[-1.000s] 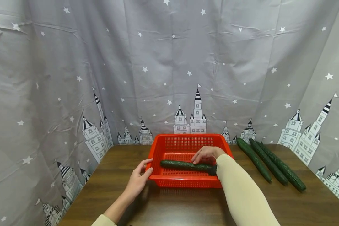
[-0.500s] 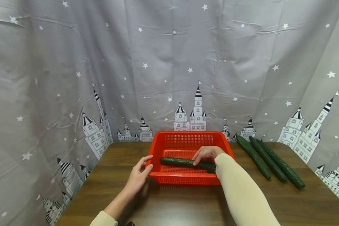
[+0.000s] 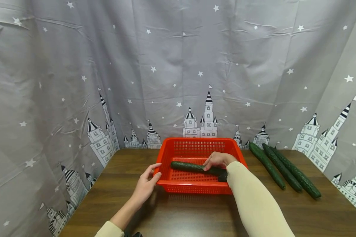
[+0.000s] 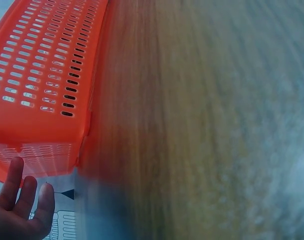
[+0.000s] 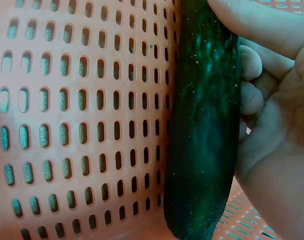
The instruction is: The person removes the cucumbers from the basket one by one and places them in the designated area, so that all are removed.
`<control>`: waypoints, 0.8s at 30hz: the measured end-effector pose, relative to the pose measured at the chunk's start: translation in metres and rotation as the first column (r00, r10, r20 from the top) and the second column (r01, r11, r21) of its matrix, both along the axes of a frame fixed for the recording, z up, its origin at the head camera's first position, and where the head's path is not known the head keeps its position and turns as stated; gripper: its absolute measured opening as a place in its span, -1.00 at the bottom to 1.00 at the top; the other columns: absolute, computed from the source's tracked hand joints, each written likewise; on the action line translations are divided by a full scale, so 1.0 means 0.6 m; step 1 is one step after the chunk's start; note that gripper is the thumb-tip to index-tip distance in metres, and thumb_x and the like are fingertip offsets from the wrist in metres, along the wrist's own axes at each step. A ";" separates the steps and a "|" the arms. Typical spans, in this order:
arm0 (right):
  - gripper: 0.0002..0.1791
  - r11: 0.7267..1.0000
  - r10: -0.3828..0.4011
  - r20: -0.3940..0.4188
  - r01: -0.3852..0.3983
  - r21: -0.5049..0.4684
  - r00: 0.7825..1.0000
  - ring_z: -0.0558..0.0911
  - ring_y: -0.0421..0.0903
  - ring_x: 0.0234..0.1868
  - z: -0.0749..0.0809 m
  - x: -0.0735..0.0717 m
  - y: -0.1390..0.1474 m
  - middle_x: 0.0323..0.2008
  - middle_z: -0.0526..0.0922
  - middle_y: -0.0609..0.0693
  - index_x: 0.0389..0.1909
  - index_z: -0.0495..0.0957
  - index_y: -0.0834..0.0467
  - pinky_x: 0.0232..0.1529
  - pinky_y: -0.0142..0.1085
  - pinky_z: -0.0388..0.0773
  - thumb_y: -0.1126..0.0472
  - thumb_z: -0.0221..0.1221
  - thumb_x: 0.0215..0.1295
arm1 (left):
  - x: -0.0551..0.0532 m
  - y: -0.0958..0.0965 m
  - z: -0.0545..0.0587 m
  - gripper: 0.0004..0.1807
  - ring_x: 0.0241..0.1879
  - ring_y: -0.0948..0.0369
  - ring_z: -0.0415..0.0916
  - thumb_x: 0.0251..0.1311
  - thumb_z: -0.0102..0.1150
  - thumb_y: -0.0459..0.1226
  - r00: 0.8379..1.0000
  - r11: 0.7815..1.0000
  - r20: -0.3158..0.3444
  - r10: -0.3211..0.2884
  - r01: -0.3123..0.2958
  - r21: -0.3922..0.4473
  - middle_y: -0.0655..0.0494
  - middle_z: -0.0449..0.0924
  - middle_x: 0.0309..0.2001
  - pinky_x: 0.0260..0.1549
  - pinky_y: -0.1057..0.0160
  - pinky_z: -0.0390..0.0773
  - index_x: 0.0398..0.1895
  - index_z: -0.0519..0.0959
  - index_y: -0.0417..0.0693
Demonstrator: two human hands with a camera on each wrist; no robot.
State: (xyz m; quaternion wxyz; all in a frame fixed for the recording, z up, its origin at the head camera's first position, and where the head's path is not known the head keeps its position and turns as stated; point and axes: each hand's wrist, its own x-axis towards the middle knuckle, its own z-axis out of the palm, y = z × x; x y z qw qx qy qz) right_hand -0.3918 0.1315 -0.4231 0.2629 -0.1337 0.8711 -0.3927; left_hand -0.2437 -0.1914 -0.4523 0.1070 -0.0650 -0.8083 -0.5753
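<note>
A dark green cucumber (image 3: 187,166) lies lengthwise inside the red slotted plastic basket (image 3: 192,183). My right hand (image 3: 220,160) reaches over the basket's right side and grips the cucumber near its right half. Up close in the right wrist view, the thumb and bent fingers (image 5: 251,97) hold the cucumber (image 5: 204,130) from one side, beside the slotted surface. At the basket's left rim my left hand (image 3: 145,184) holds on with thumb and forefinger. Below that rim, its other fingers (image 4: 27,192) show in the left wrist view, outside the basket wall (image 4: 47,60).
On the brown wooden table (image 3: 192,214), three more cucumbers lie side by side to the right of the basket: a left one (image 3: 267,166), a middle one (image 3: 282,168) and a right one (image 3: 296,172). A grey curtain (image 3: 166,65) with stars and castles hangs behind.
The right fingers have drawn in around the cucumber. Its left end has shifted slightly back and to the right. The left hand stays at the basket's rim.
</note>
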 end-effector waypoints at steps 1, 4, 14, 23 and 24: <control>-0.62 1.000 -0.008 0.000 0.008 -0.007 1.000 0.62 -0.10 -0.04 -0.001 0.000 0.000 0.03 0.73 0.11 -0.03 0.73 0.25 0.20 -0.11 0.54 0.22 0.42 0.11 | 0.000 0.000 0.000 -0.59 -0.09 0.11 0.56 0.41 0.16 -0.24 1.000 1.000 0.000 -0.001 0.001 0.001 -0.13 0.62 -0.06 -0.21 0.24 0.56 0.30 0.51 0.09; -0.61 0.998 -0.050 0.004 0.050 -0.035 0.999 0.64 -0.09 -0.03 -0.005 -0.002 0.000 0.03 0.73 0.13 -0.03 0.73 0.26 0.17 -0.11 0.57 0.24 0.43 0.09 | 0.001 0.000 -0.001 -0.58 -0.11 0.12 0.57 0.41 0.16 -0.24 1.000 1.000 -0.009 -0.004 0.004 0.001 -0.15 0.62 -0.06 -0.23 0.25 0.56 0.31 0.50 0.08; -0.65 0.997 -0.078 -0.117 0.076 -0.024 0.990 0.58 0.08 0.23 -0.012 -0.005 0.001 0.04 0.73 0.14 -0.06 0.74 0.26 0.29 -0.04 0.46 0.21 0.42 0.13 | -0.001 0.002 -0.004 -0.57 -0.15 0.14 0.55 0.42 0.16 -0.26 1.000 1.000 0.006 0.000 0.000 0.018 -0.17 0.60 -0.06 -0.27 0.26 0.56 0.32 0.49 0.05; -0.56 0.998 -0.054 -0.077 0.052 -0.028 0.996 0.57 0.04 0.19 -0.015 -0.007 0.015 0.15 0.66 0.15 0.02 0.72 0.21 0.32 -0.02 0.43 0.18 0.43 0.08 | -0.002 0.003 -0.001 -0.58 -0.14 0.13 0.54 0.41 0.15 -0.29 1.000 1.000 0.012 0.001 -0.002 0.023 -0.18 0.61 -0.07 -0.24 0.19 0.61 0.32 0.49 0.02; -0.55 0.998 -0.055 -0.072 0.053 -0.027 0.996 0.57 0.04 0.19 -0.014 -0.007 0.017 0.16 0.66 0.16 0.03 0.72 0.22 0.32 -0.02 0.43 0.19 0.44 0.08 | -0.003 0.003 -0.002 -0.58 -0.13 0.12 0.55 0.41 0.16 -0.27 1.000 1.000 0.007 0.000 0.000 0.022 -0.16 0.61 -0.07 -0.23 0.19 0.61 0.31 0.50 0.05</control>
